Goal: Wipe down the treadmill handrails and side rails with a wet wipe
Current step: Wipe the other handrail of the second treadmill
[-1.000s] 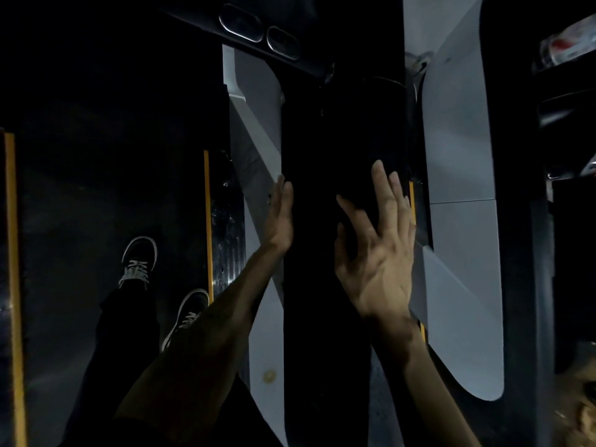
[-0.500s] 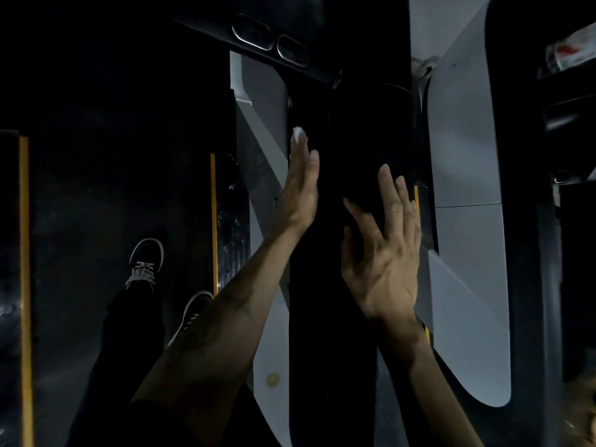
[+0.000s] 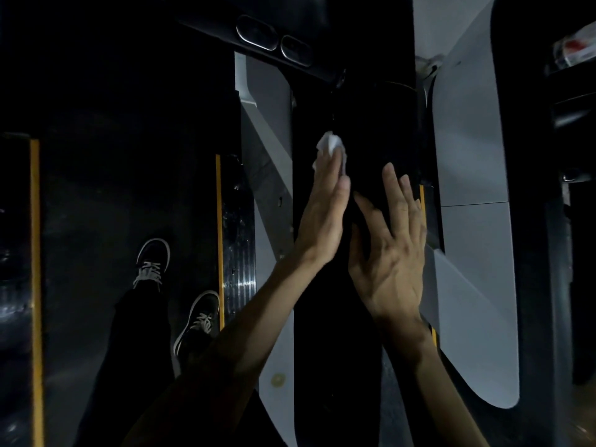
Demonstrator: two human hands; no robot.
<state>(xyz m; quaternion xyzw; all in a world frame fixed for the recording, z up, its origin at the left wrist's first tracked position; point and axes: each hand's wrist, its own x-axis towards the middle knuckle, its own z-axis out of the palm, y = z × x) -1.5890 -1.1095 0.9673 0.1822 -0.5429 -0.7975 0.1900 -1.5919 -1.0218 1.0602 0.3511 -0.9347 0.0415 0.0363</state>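
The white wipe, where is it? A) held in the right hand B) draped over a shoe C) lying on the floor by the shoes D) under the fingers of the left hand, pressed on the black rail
D: the crumpled wet wipe sticks out past the straight fingertips of the left hand, which press it against the black handrail; the right hand is spread open and holds nothing.

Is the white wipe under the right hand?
No, the crumpled white wet wipe sticks out past the fingertips of the left hand, while the right hand has nothing.
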